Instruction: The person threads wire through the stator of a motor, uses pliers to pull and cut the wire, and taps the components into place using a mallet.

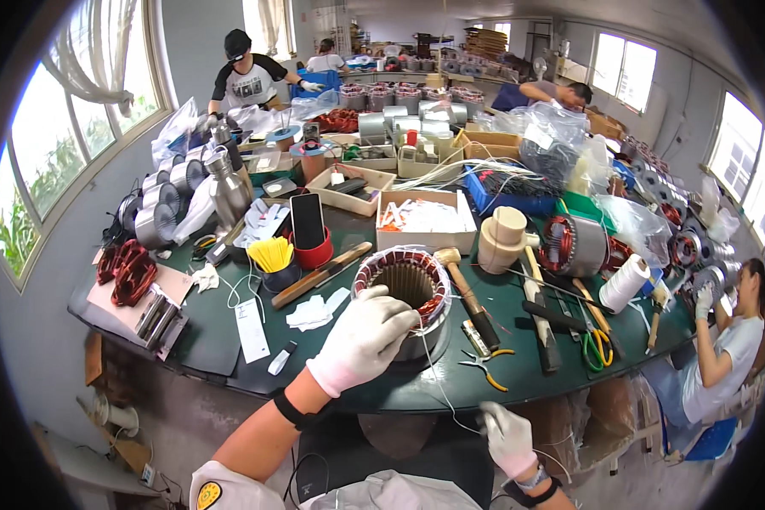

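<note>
A motor stator [438,338] with a ring of red copper windings, laced with white cord, stands upright at the table's near edge. My left hand [367,336], in a white glove, grips its near rim with bent fingers; their tips are partly hidden. From beside those fingers a thin white lacing cord [434,374] runs down over the table edge to my right hand [510,438]. That gloved hand is closed on the cord, slightly blurred, in front of the table at the lower right. A loose tail of cord trails past the wrist.
Right of the stator lie a mallet [467,297], yellow-handled nippers [487,370], scissors [597,344] and a thread cone [626,284]. Behind it stand a box of paper slips [425,217] and a phone [307,221]. Co-workers sit or stand around, one at the right [722,348].
</note>
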The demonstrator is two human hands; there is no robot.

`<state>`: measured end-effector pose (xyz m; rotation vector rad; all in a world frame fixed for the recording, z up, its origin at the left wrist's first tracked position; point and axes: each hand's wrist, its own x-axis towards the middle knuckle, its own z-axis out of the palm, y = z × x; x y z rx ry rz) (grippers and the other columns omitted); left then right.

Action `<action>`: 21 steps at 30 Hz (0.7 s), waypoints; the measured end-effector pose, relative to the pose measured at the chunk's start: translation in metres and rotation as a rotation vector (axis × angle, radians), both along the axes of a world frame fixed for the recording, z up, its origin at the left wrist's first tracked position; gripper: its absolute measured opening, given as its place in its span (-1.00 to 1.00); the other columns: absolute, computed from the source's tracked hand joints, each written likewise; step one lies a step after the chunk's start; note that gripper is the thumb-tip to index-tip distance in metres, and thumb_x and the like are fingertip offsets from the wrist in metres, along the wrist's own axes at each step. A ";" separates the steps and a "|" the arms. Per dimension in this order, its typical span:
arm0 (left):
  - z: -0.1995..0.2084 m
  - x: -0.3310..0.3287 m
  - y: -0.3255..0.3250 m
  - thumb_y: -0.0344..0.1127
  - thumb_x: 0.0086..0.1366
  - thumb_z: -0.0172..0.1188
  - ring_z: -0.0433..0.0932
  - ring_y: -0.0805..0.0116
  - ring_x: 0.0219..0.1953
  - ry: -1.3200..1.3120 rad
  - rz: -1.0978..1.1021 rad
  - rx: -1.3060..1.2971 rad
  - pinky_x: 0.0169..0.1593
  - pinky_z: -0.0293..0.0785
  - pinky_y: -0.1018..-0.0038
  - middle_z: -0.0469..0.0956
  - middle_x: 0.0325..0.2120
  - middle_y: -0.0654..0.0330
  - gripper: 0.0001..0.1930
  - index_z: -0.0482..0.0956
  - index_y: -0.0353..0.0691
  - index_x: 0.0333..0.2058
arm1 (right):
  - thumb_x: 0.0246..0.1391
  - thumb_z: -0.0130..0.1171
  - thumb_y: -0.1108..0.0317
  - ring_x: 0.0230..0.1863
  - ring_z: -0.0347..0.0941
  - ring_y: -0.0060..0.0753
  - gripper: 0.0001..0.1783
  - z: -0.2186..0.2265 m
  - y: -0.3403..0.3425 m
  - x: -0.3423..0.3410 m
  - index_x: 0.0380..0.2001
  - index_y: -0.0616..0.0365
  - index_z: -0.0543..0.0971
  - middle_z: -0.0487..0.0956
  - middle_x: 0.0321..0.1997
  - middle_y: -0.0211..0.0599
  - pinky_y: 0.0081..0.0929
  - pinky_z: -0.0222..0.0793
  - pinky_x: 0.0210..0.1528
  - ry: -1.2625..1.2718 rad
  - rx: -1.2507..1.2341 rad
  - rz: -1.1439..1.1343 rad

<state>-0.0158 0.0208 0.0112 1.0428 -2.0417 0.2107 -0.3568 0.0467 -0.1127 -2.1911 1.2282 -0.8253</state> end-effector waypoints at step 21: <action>-0.014 0.022 -0.019 -0.42 0.13 0.29 0.59 0.09 -0.29 -0.159 -0.066 0.149 -0.12 0.48 0.21 0.64 -0.33 0.17 -0.69 0.70 -0.17 -0.10 | 0.47 0.09 0.21 -0.48 0.49 -0.57 -0.61 0.121 -0.041 0.117 -0.29 0.38 0.62 0.61 -0.51 -0.34 -0.52 0.39 -0.39 -0.884 0.310 0.394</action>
